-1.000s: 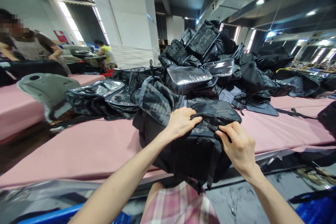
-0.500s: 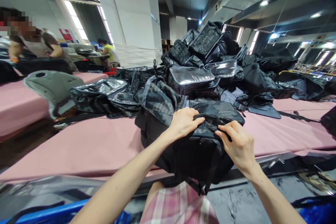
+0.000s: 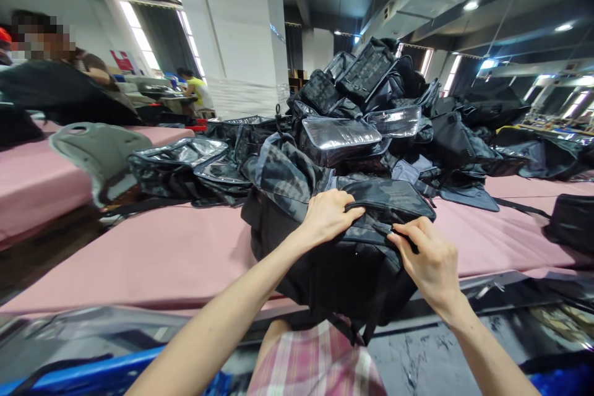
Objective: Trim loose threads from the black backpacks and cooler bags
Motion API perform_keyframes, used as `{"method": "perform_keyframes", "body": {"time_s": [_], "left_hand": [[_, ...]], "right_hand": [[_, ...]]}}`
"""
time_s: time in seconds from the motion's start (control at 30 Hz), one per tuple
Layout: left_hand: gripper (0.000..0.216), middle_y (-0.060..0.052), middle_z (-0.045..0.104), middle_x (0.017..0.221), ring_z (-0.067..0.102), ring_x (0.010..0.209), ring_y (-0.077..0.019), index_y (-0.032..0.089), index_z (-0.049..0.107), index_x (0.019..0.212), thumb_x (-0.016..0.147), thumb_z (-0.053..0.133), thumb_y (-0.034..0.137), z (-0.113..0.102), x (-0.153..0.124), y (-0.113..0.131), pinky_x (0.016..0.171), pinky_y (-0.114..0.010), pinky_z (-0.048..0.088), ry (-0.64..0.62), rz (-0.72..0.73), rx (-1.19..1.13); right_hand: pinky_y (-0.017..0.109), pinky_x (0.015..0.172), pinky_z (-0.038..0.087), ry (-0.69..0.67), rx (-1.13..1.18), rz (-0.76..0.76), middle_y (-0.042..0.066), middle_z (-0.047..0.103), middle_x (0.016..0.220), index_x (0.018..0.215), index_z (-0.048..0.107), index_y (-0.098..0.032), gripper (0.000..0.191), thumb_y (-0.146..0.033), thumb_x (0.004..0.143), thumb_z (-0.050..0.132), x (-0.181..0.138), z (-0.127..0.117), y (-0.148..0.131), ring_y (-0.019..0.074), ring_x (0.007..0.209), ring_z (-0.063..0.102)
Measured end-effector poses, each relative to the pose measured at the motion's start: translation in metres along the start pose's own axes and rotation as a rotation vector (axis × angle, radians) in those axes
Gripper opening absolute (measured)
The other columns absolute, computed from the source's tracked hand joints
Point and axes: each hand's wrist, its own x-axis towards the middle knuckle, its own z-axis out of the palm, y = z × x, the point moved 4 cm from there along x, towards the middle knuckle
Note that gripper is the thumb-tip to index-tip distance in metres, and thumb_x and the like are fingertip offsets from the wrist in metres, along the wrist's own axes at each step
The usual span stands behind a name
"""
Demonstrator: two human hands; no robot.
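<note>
A backpack (image 3: 343, 253) sits at the near edge of the table (image 3: 153, 253), dead centre, partly overhanging it. The left hand (image 3: 327, 216) lies on its top at 11 o'clock; the right hand (image 3: 429, 263) is at its top corner at 2 o'clock. Behind it, at 12, rises a pile of bags (image 3: 366, 111), spreading along the table toward 2. At 10 o'clock a foam pad (image 3: 93, 154) lies beside the pile. Behind that, at far 10, stands a person (image 3: 60, 86). At 3 o'clock one bag (image 3: 573, 223) lies apart.
</note>
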Motion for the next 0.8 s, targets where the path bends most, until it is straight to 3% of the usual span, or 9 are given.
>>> {"method": "perform_keyframes", "body": {"time_s": [0.13, 0.23, 0.3, 0.37, 0.43, 0.5, 0.63, 0.7, 0.8], "left_hand": [[0.032, -0.002, 0.065, 0.08, 0.059, 0.078, -0.0192, 0.021, 0.065, 0.078, 0.082, 0.044, 0.046, -0.002, 0.0, 0.001, 0.067, -0.029, 0.043, -0.004, -0.01, 0.026], [0.027, -0.004, 0.066, 0.092, 0.058, 0.091, -0.0202, 0.022, 0.064, 0.09, 0.085, 0.045, 0.04, -0.005, -0.019, 0.001, 0.079, -0.031, 0.045, 0.083, 0.002, 0.052], [0.03, -0.007, 0.062, 0.11, 0.049, 0.11, -0.0234, 0.022, 0.057, 0.109, 0.086, 0.044, 0.035, -0.002, -0.045, -0.002, 0.096, -0.038, 0.037, 0.243, 0.005, 0.093], [0.041, -0.01, 0.049, 0.128, 0.033, 0.126, -0.0286, 0.023, 0.042, 0.126, 0.087, 0.043, 0.033, 0.008, -0.075, -0.01, 0.104, -0.049, 0.025, 0.42, -0.072, 0.133], [0.052, -0.012, 0.035, 0.139, 0.02, 0.133, -0.0298, 0.025, 0.024, 0.136, 0.087, 0.041, 0.032, 0.027, -0.098, -0.022, 0.104, -0.053, 0.026, 0.519, -0.163, 0.094], [0.058, -0.012, 0.025, 0.143, 0.013, 0.135, -0.0297, 0.028, 0.015, 0.138, 0.087, 0.041, 0.032, 0.045, -0.109, -0.031, 0.104, -0.053, 0.027, 0.548, -0.173, 0.054], [0.059, -0.012, 0.023, 0.143, 0.012, 0.135, -0.0312, 0.029, 0.017, 0.137, 0.085, 0.045, 0.037, 0.062, -0.104, -0.053, 0.105, -0.053, 0.026, 0.615, -0.047, 0.06], [0.058, -0.014, 0.026, 0.141, 0.014, 0.135, -0.0312, 0.027, 0.02, 0.135, 0.085, 0.046, 0.037, 0.06, -0.092, -0.071, 0.105, -0.053, 0.026, 0.647, 0.014, 0.091], [0.053, -0.015, 0.033, 0.139, 0.019, 0.134, -0.0282, 0.022, 0.026, 0.133, 0.084, 0.045, 0.031, 0.044, -0.061, -0.111, 0.106, -0.048, 0.026, 0.59, -0.016, 0.138]], "right_hand": [[0.024, 0.056, 0.04, -0.009, 0.024, -0.003, 0.003, 0.058, 0.069, 0.08, 0.064, -0.016, 0.012, -0.022, 0.084, 0.055, 0.002, 0.005, -0.008, 0.0126, 0.064, 0.054], [0.024, 0.058, 0.043, -0.048, 0.29, 0.066, 0.002, 0.058, 0.07, 0.078, 0.063, -0.018, 0.012, -0.023, 0.084, 0.054, 0.003, -0.008, 0.0, 0.0128, 0.065, 0.055], [0.026, 0.063, 0.046, 0.01, 0.44, 0.175, 0.003, 0.062, 0.078, 0.082, 0.064, -0.02, 0.009, -0.026, 0.081, 0.058, 0.007, -0.021, 0.021, 0.0145, 0.073, 0.058], [0.029, 0.069, 0.046, 0.133, 0.436, 0.353, 0.004, 0.064, 0.088, 0.089, 0.064, -0.021, 0.019, -0.031, 0.073, 0.065, 0.017, -0.025, 0.056, 0.0175, 0.081, 0.059], [0.031, 0.071, 0.046, 0.098, 0.427, 0.555, 0.006, 0.065, 0.092, 0.095, 0.064, -0.018, 0.036, -0.034, 0.064, 0.071, 0.032, -0.008, 0.094, 0.0195, 0.082, 0.06], [0.03, 0.073, 0.045, -0.018, 0.487, 0.73, 0.009, 0.066, 0.089, 0.088, 0.066, -0.011, 0.034, -0.034, 0.063, 0.069, 0.049, 0.021, 0.124, 0.02, 0.081, 0.06], [0.028, 0.062, 0.045, -0.302, 0.642, 0.791, 0.008, 0.066, 0.074, 0.081, 0.067, -0.007, 0.035, -0.038, 0.062, 0.066, 0.068, 0.064, 0.146, 0.0177, 0.068, 0.059], [0.026, 0.057, 0.044, -0.349, 0.669, 0.755, 0.005, 0.064, 0.066, 0.077, 0.067, -0.008, 0.033, -0.036, 0.061, 0.067, 0.064, 0.064, 0.14, 0.016, 0.061, 0.058], [0.025, 0.055, 0.045, -0.288, 0.614, 0.637, 0.003, 0.063, 0.064, 0.074, 0.064, -0.011, 0.024, -0.033, 0.066, 0.062, 0.044, 0.047, 0.114, 0.0149, 0.059, 0.058]]}}
